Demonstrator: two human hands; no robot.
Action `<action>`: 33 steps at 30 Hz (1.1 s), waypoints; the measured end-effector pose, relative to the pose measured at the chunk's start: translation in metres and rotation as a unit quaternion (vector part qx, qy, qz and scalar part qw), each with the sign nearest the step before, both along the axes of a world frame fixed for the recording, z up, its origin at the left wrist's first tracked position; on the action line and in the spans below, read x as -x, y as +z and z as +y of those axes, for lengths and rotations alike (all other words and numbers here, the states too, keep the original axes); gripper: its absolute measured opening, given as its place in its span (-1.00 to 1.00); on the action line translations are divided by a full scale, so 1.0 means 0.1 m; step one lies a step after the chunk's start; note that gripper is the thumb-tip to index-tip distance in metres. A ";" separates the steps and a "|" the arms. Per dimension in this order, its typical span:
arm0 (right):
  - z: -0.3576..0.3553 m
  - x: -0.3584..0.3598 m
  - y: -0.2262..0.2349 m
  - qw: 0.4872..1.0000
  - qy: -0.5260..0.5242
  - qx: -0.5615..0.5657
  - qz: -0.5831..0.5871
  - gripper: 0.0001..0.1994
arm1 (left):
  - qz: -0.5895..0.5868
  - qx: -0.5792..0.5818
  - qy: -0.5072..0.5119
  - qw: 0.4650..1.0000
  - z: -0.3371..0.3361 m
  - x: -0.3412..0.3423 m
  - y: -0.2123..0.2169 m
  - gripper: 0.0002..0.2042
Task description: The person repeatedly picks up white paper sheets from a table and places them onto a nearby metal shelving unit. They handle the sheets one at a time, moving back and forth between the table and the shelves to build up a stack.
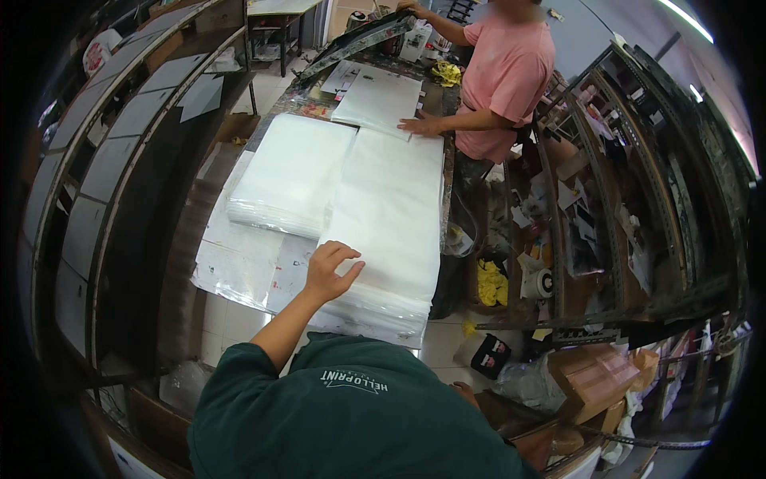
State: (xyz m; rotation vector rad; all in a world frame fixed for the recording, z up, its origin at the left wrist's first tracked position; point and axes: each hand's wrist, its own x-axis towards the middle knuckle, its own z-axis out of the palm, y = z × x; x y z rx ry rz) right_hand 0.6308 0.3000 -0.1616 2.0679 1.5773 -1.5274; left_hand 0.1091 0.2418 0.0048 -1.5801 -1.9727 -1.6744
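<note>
My left hand (331,270) is over the near part of a tall stack of thin white plastic sheets (388,215). Its thumb and fingers are apart, with nothing between them; whether the fingertips touch the top sheet I cannot tell. To the left, a second stack of white sheets (291,164) lies against the first. At the edge of my green shirt, a small patch of skin (463,389) may be my right hand; its fingers are hidden. Across the table, a co-worker's hand (423,124) rests at the edge of a white board or sheet (381,94).
The co-worker in a pink shirt (511,72) raises a dark printing frame (359,41) at the table's far end. Shelving racks stand left (120,168) and right (678,207). Cardboard boxes (590,382) and a bin with yellow cloths (492,281) are at lower right.
</note>
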 end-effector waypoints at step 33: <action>-0.60 -1.69 -1.70 0.977 -0.027 -0.210 0.038 -0.60 | 0.275 0.334 -0.140 0.891 2.67 1.00 -0.31 -0.73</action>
